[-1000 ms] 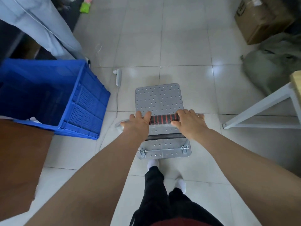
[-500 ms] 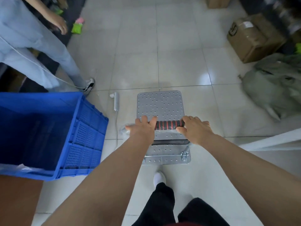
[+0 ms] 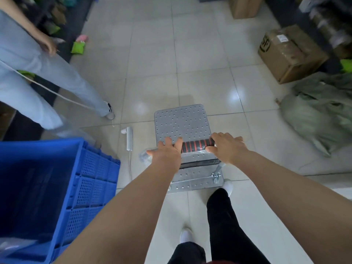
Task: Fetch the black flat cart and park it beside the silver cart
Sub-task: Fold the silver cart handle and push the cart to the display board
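A silver flat cart (image 3: 182,122) with a dotted metal deck stands on the tiled floor in front of me. Its handle (image 3: 195,146) is wrapped in a black and red grip. My left hand (image 3: 166,152) is closed over the left end of the handle, and my right hand (image 3: 225,147) is closed over the right end. The cart's rear edge with its hinge bolts (image 3: 216,177) lies just ahead of my feet. No black cart is in view.
A large blue crate (image 3: 59,187) stands close on the left. A person in light blue trousers (image 3: 57,79) stands at the far left. A white device (image 3: 129,138) lies left of the cart. Cardboard boxes (image 3: 289,52) and a green bundle (image 3: 320,107) line the right.
I have walked forward with the cart, both hands staying on the handle. The blue crate has slid back on the left, the white table frame has left the view, and more floor shows ahead.
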